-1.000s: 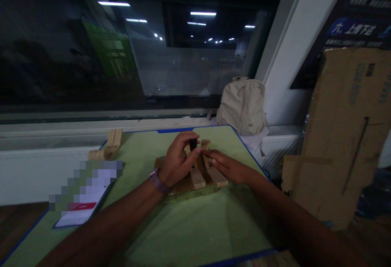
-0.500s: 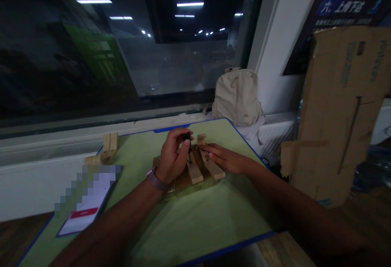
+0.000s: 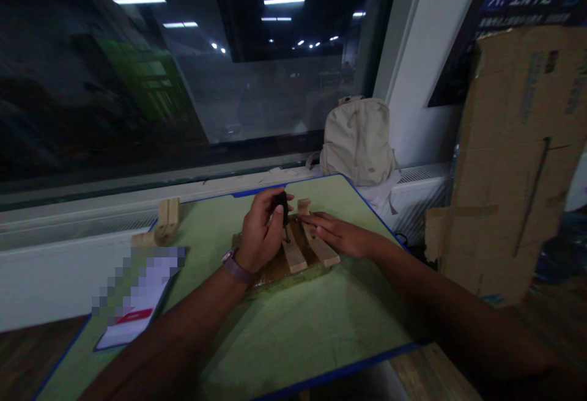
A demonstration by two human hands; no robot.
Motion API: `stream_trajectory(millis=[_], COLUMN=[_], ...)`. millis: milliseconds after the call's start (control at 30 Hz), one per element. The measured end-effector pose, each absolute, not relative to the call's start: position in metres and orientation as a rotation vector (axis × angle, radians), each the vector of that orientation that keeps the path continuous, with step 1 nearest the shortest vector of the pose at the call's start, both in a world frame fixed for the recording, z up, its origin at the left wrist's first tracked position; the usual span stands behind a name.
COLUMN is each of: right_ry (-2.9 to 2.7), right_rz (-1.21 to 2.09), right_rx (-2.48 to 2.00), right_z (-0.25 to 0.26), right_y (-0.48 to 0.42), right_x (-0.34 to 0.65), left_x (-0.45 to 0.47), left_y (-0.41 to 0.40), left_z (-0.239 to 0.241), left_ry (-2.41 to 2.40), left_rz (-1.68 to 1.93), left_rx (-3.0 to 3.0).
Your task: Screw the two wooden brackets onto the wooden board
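Note:
My left hand is closed around the black handle of a screwdriver, which stands nearly upright. Its shaft runs down to the nearer wooden piece; whether the tip sits in a screw is too small to tell. With fingers stretched out, my right hand lies flat on a second wooden piece, which has small dark holes and an upright block at its far end. Both pieces rest side by side on a shiny brown slab, partly covered by my left hand.
The slab lies on a green tabletop with blue edging. At the left stand joined wooden blocks and a partly blurred booklet. A beige backpack sits by the window; a large cardboard sheet leans at the right.
The fingers of my left hand have shifted on the screwdriver, and more of its black handle shows. My right hand stays on the wooden piece. The camera view has moved slightly.

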State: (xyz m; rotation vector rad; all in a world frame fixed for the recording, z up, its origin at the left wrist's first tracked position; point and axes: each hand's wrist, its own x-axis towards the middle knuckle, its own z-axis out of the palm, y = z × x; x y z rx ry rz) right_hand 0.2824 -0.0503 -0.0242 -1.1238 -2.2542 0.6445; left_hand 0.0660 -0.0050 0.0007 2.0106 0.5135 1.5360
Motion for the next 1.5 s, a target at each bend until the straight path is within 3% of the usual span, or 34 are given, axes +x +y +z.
stream_trajectory(millis=[233,500,867,1200,1500], right_ry=[-2.260,-2.248,-2.247,-2.246,-2.256], right_rz=[0.674,0.666,0.689,0.688,0.673], right_rx=[-1.129,-1.126,-1.132,-1.113,-1.109], right_z=[-0.0235,-0.0232,-0.0226,-0.0245,-0.0238], right_y=[-0.0500,-0.0501,-0.0501,-0.0487,-0.0495], right_x=[0.2823,0.2818,0.2821,0.2823,0.2823], left_x=[0.0656,0.0663,0.0642,0.0671,0.0658], left_y=[0.0013,-0.0064,0.0001,-0.0030,-0.0028], left_z=[0.0009,0.0018,0.0061,-0.0006,0.0013], left_ry=[0.638,0.507,0.587,0.488,0.649], left_rz=[1.697,1.445,1.748,1.514,1.567], left_rx=[2.110,2.072,2.188,1.988,2.084])
